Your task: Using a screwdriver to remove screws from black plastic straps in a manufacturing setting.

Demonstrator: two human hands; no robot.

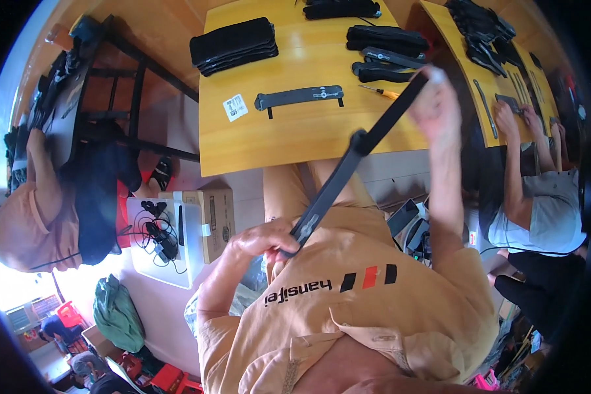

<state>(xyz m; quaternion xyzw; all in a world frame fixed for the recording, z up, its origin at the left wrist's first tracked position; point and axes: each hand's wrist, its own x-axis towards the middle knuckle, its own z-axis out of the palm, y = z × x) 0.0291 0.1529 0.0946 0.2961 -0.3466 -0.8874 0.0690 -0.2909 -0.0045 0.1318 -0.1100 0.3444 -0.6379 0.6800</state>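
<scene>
A long dark strap (340, 177) is stretched diagonally in front of my chest and over the table's near edge. My left hand (266, 240) is closed round its lower grey end, close to my shirt. My right hand (435, 102), smeared by motion, grips the upper black end above the table's right side. A thicker lump shows partway along the strap. On the yellow table (295, 138) lies a similar grey strap (300, 97) with two short black tabs, beside a small white label (235, 108). An orange-handled screwdriver (379, 91) lies near my right hand.
Stacked black straps (234, 46) sit at the table's far left, with more black straps (386, 41) at the far right. A white bin (171, 268) of cables and a cardboard box (218, 220) stand left. Co-workers sit on both sides, one's hands (517, 118) at another table.
</scene>
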